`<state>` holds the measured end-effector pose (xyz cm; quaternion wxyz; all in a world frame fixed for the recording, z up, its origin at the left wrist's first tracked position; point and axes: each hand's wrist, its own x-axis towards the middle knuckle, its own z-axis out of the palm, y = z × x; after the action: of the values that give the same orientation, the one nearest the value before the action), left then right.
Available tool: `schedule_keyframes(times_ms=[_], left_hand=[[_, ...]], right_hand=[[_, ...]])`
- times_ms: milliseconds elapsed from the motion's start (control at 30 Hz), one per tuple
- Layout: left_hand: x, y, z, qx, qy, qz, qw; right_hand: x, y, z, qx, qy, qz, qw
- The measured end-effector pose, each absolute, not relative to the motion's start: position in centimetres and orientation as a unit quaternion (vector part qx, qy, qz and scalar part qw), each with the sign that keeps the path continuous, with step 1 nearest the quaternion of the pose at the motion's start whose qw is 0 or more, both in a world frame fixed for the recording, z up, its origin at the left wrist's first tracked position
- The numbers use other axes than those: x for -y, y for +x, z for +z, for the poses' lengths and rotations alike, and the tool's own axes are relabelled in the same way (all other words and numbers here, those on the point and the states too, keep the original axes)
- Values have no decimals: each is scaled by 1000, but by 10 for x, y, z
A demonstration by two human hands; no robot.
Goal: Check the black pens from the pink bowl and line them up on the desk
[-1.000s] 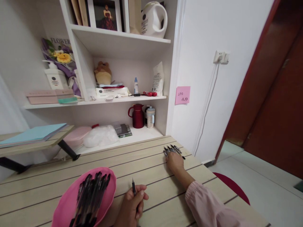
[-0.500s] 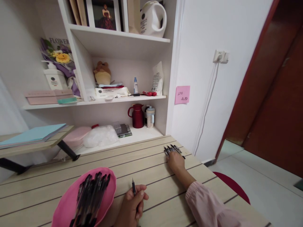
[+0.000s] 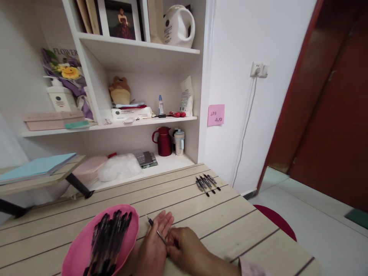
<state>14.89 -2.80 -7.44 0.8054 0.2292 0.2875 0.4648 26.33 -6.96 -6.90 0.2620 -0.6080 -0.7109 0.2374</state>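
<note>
My left hand [image 3: 153,245] lies palm up on the wooden desk [image 3: 218,226], fingers stretched out, with a black pen [image 3: 156,231] resting across the palm. My right hand [image 3: 184,251] is beside it, its fingers pinched on the near end of that pen. Just left of my left hand is a pink bowl [image 3: 83,249] holding several black pens [image 3: 107,241]. Several more black pens [image 3: 205,183] lie side by side in a row at the desk's far right edge, with no hand near them.
White shelves [image 3: 138,120] stand behind the desk with a red flask [image 3: 164,142], a small mug, bottles, a plush toy and boxes. A pink sticky note [image 3: 215,115] hangs on the wall. A red stool seat [image 3: 276,218] and red door are at the right.
My right hand has left the row of pens at the far right and come back to my left hand. The left hand has opened from a grip to a flat palm.
</note>
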Motion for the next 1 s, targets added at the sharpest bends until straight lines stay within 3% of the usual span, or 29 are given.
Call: schedule_keyframes(times_ms=[167,300,1000], left_hand=[[18,152,-87,-307,233,457,802],[15,150,-94,-307,265,440,801],[19,145,-97,-270,302,432,806]], right_hand=[[34,309,-56,621,-754,88,194],[5,364,-53,557,-811,38,176],[-18,401,-79,516,-842,18,156]])
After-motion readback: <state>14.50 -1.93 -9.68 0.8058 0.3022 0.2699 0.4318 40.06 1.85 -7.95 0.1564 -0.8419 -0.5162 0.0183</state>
